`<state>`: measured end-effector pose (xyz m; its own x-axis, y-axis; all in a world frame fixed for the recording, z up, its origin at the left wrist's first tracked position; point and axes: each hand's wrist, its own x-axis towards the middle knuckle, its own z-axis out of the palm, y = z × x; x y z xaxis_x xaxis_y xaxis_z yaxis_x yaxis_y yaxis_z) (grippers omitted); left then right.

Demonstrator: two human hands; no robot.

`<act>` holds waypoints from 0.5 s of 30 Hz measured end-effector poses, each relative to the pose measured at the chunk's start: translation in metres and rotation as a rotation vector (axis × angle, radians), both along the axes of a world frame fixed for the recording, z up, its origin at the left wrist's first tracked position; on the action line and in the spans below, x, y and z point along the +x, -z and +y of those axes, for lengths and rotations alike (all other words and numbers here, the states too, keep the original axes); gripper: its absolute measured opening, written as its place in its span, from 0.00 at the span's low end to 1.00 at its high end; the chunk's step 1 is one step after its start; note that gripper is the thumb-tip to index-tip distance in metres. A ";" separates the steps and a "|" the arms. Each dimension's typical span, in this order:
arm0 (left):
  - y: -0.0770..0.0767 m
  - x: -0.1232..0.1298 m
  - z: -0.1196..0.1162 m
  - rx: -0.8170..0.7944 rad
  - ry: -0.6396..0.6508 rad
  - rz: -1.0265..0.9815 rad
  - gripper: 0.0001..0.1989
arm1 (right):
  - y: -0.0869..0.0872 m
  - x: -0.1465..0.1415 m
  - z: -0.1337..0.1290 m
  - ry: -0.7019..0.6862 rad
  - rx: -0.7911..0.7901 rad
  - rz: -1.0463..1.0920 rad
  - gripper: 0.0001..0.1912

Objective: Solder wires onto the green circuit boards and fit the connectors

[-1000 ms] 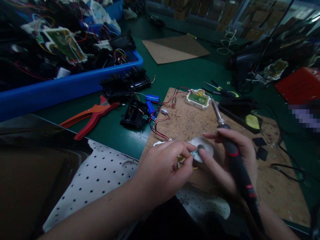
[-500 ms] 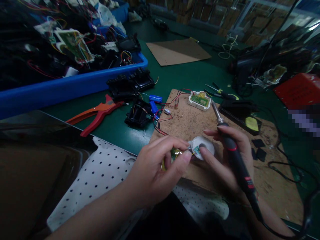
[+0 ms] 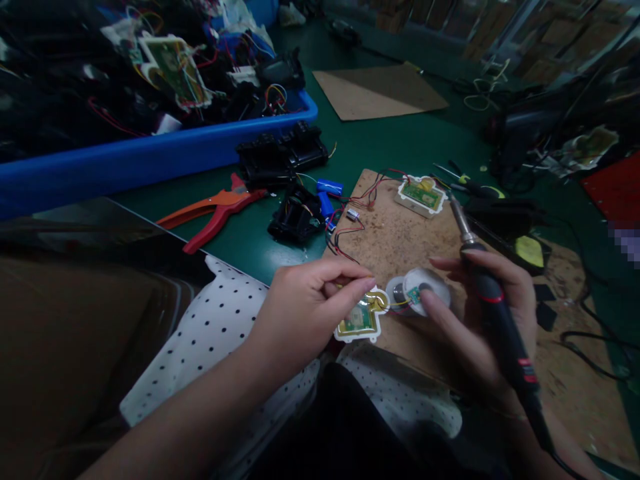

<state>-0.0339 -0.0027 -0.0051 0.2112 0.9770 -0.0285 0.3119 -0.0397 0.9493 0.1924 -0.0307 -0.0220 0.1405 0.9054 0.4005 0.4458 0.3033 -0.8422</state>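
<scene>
My right hand (image 3: 493,320) grips a black soldering iron (image 3: 500,320), its metal tip pointing up and away. The thumb of that hand rests on a small green circuit board (image 3: 415,295), which lies against a white solder spool (image 3: 434,288). My left hand (image 3: 310,307) is closed in a pinch above the near-left part of the board; what sits between its fingertips is too small to make out. Just under those fingers is a white-framed circuit module (image 3: 361,319) with a yellow-edged green board. Thin wires run from it to the small board.
A brown work board (image 3: 395,247) carries another circuit module (image 3: 423,195). Red-handled pliers (image 3: 220,207), black plastic housings (image 3: 295,217) and blue cylinders (image 3: 329,188) lie to the left. A blue bin (image 3: 200,140) full of parts stands behind. A yellow sponge (image 3: 530,252) is at the right.
My left hand has drawn back left from the spool and small board, uncovering the circuit module. My right hand keeps the soldering iron and its thumb on the small board. The view has shifted.
</scene>
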 end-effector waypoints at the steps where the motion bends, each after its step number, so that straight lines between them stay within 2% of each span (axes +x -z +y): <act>1: 0.000 0.001 0.000 -0.021 -0.008 -0.050 0.06 | 0.000 0.000 0.000 0.001 -0.014 0.004 0.34; 5: 0.000 0.006 -0.002 -0.090 -0.026 -0.239 0.09 | 0.001 0.000 0.000 0.010 -0.025 0.016 0.36; 9: 0.003 0.008 -0.002 -0.161 -0.031 -0.323 0.11 | 0.001 -0.001 0.001 -0.002 0.001 0.035 0.36; 12: 0.004 0.008 -0.002 -0.134 -0.009 -0.245 0.04 | 0.001 0.000 0.002 -0.007 0.000 0.037 0.37; 15: 0.003 0.008 -0.003 -0.040 -0.006 -0.122 0.03 | 0.002 0.002 0.001 -0.002 -0.008 0.019 0.36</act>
